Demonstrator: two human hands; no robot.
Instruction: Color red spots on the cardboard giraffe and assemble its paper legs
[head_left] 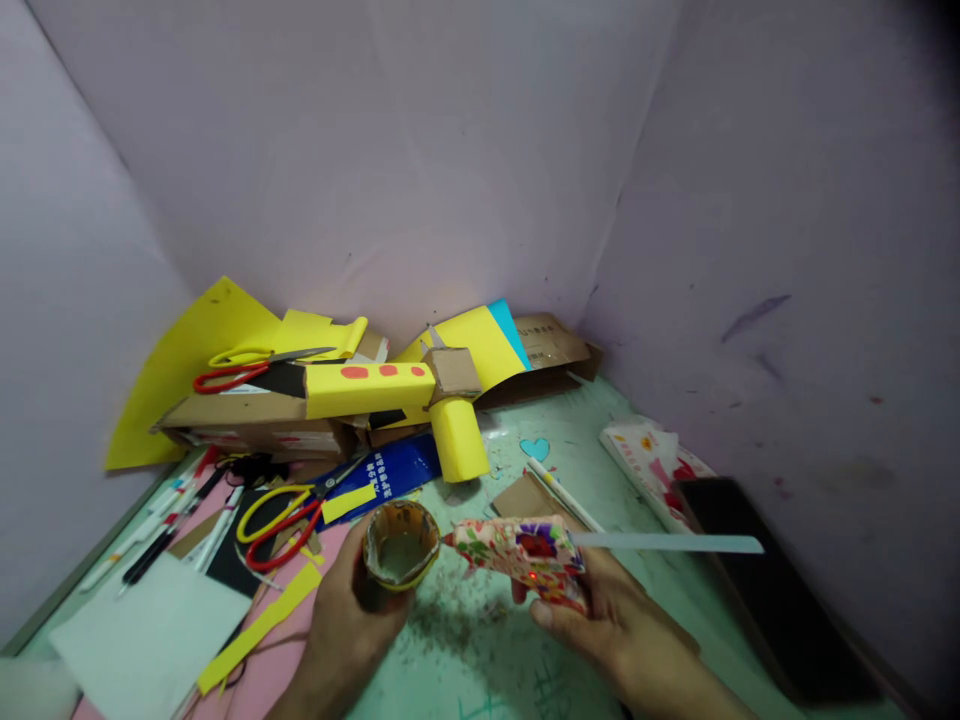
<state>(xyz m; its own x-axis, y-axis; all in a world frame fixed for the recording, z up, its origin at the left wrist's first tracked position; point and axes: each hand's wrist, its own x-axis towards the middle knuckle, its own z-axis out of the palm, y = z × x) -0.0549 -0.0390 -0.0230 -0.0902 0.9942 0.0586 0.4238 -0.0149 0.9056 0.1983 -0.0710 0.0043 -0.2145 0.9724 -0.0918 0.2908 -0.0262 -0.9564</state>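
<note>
My left hand [343, 612] is wrapped round a short cardboard ring or cup [401, 545] with a brown rim, held above the green table [480, 650]. My right hand [600, 610] grips a glue gun [525, 550] covered in flowered paper, a small red light showing on its body. The gun's nozzle points left and touches the ring's right rim. A pale glue stick [675, 543] juts out of the gun's back toward the right.
A yellow-and-cardboard model [360, 392] lies at the back with yellow paper sheets [187, 370] behind it. Two pairs of scissors [281, 515] [247, 368], pens [161, 530], yellow strips [259, 628] and a white sheet [150, 640] crowd the left. A black phone [757, 570] and a flowered packet [649, 455] lie right.
</note>
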